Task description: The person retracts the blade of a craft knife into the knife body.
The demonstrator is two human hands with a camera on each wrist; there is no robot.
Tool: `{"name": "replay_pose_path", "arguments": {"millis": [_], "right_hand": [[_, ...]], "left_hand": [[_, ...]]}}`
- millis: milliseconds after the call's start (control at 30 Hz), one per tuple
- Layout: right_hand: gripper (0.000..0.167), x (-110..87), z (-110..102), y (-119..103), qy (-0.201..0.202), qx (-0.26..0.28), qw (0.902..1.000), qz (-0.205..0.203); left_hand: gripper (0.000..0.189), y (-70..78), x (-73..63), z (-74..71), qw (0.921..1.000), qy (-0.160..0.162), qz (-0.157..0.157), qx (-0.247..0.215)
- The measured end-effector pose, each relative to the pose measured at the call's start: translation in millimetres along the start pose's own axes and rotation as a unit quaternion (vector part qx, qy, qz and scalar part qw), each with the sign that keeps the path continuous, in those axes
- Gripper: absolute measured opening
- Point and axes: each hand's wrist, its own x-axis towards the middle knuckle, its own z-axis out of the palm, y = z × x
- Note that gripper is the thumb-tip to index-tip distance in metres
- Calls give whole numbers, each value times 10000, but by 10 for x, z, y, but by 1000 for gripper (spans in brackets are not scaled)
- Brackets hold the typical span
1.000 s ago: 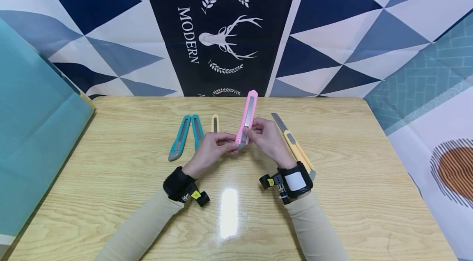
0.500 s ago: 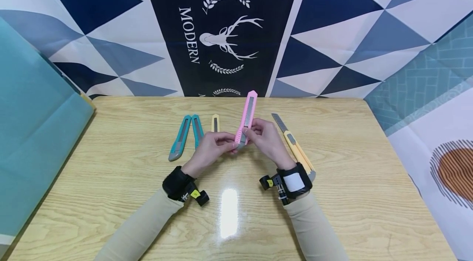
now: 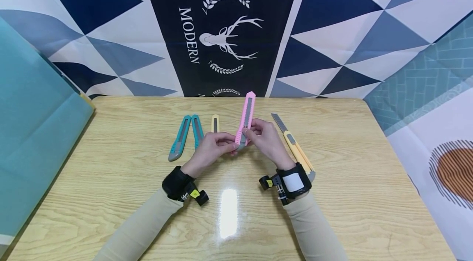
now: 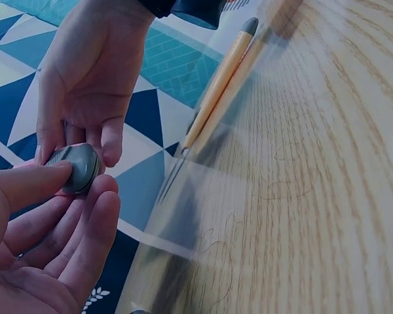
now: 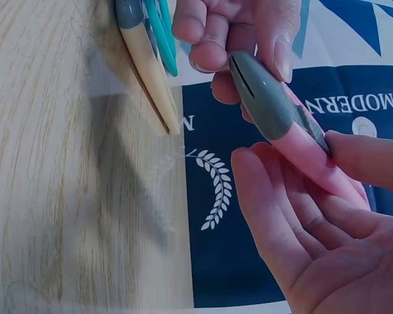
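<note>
Both hands hold a pink utility knife (image 3: 248, 107) above the table, its long slot facing up and its far end pointing away. The left hand (image 3: 208, 150) pinches its grey end cap (image 4: 83, 169) between thumb and fingers. Around the body curls the right hand (image 3: 269, 141), its thumb pressed on the dark slider (image 5: 312, 129). No blade sticks out of the grey cap in the right wrist view. Right of the hands lies a yellow utility knife (image 3: 299, 156) with its blade (image 3: 279, 122) extended.
Left of centre lie two teal utility knives, one whole (image 3: 180, 140) and one partly behind the left hand (image 3: 197, 127). A second yellow knife (image 3: 215, 123) is mostly hidden by that hand. A patterned cloth (image 3: 221, 27) stands behind the wooden table (image 3: 129, 138).
The pink utility knife has tilted very slightly, and its slot looks darker than the bright silver of a second ago. Both hands keep their grip almost in place.
</note>
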Motion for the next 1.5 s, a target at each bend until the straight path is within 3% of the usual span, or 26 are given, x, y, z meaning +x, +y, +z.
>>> {"name": "replay_pose_path", "arguments": {"millis": [467, 733, 1033, 1300, 1500], "right_hand": [[27, 20, 5, 84, 318, 340, 9988, 148], [27, 27, 60, 181, 382, 510, 9971, 420], [27, 56, 172, 247, 214, -256, 9967, 738], [20, 143, 299, 239, 28, -568, 9905, 1249], [17, 264, 347, 201, -146, -806, 9888, 1251]], "left_hand": [[22, -35, 9, -34, 9996, -173, -32, 217], [22, -13, -5, -146, 9980, -338, -226, 483], [28, 30, 46, -293, 9987, 30, -399, 316], [28, 33, 38, -319, 9991, 33, -405, 121], [28, 33, 32, -363, 9993, 52, -360, -38]]}}
